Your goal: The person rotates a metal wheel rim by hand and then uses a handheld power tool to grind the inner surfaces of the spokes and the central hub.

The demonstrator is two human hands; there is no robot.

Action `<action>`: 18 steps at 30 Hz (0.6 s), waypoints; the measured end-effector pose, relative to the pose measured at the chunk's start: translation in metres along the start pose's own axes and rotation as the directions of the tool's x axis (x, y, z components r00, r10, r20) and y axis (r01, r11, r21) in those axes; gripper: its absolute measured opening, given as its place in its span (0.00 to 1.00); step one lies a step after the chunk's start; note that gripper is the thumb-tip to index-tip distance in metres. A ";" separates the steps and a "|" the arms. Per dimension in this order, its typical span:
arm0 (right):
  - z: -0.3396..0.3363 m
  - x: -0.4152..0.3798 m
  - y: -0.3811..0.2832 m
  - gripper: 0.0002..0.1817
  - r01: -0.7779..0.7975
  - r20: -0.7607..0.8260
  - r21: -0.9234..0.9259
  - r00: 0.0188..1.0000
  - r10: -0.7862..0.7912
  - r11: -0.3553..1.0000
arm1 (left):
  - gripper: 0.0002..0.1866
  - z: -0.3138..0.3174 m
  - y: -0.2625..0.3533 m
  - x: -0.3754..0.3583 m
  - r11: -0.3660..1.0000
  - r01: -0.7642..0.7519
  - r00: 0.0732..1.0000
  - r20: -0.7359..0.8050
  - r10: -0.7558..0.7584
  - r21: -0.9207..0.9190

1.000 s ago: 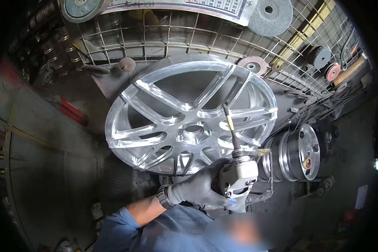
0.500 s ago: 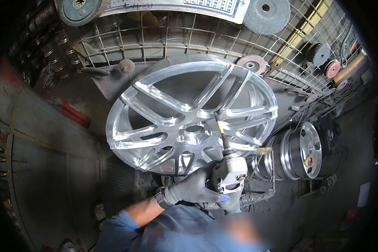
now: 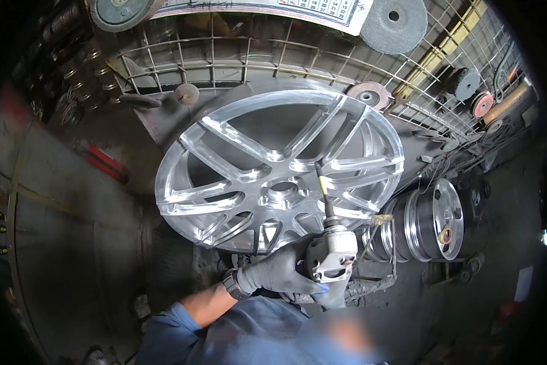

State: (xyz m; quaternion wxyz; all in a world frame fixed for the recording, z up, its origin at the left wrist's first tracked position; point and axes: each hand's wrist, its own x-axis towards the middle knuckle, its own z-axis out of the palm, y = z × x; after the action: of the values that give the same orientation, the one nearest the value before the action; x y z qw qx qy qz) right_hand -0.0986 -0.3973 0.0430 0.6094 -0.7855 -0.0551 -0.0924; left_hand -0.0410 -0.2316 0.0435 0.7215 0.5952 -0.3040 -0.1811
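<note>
A bare-metal alloy wheel (image 3: 273,156) with paired spokes lies tilted in front of me. My left hand (image 3: 279,272), in a grey glove with a watch at the wrist, is closed around the body of a power grinder (image 3: 333,252). From the grinder a long dark shaft (image 3: 327,198) with a yellow band reaches up to the wheel. Its tip meets the wheel at a spoke's base, right of the centre hole; actual contact is hard to judge. My right hand (image 3: 333,296), also gloved, is wrapped around the grinder's rear end, its fingers mostly hidden.
Behind the wheel stands a wire mesh (image 3: 267,55) hung with a calendar (image 3: 322,12), a large grey abrasive disc (image 3: 395,27) and a flap disc (image 3: 369,95). More polished wheels (image 3: 428,222) lie at the right, near cables (image 3: 450,159). A metal cabinet (image 3: 60,243) stands left.
The whole view has shifted slightly, with the background moving a little right and down. The shaft's tip sits marginally further right in the picture. Both hands keep their hold on the grinder.
</note>
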 end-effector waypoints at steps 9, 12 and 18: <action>0.005 -0.002 0.013 0.32 0.026 -0.023 -0.017 0.999 -0.027 1.000 | 0.51 0.002 0.008 -0.006 0.996 0.088 0.994 -0.069 -0.086 0.026; -0.007 -0.009 0.026 0.38 0.082 -0.014 -0.105 0.996 -0.084 0.991 | 0.50 0.005 0.015 0.001 0.997 0.075 0.996 -0.048 -0.075 -0.008; -0.030 -0.016 0.022 0.47 0.072 -0.030 -0.076 0.997 -0.075 0.995 | 0.49 0.012 0.032 0.013 0.998 0.014 1.000 -0.017 -0.015 -0.060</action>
State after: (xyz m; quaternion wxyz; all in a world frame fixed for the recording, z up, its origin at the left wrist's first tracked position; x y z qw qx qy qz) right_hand -0.1118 -0.4319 0.0258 0.5766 -0.8036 -0.0705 -0.1294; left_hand -0.0419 -0.2413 0.0787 0.7403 0.5769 -0.2880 -0.1901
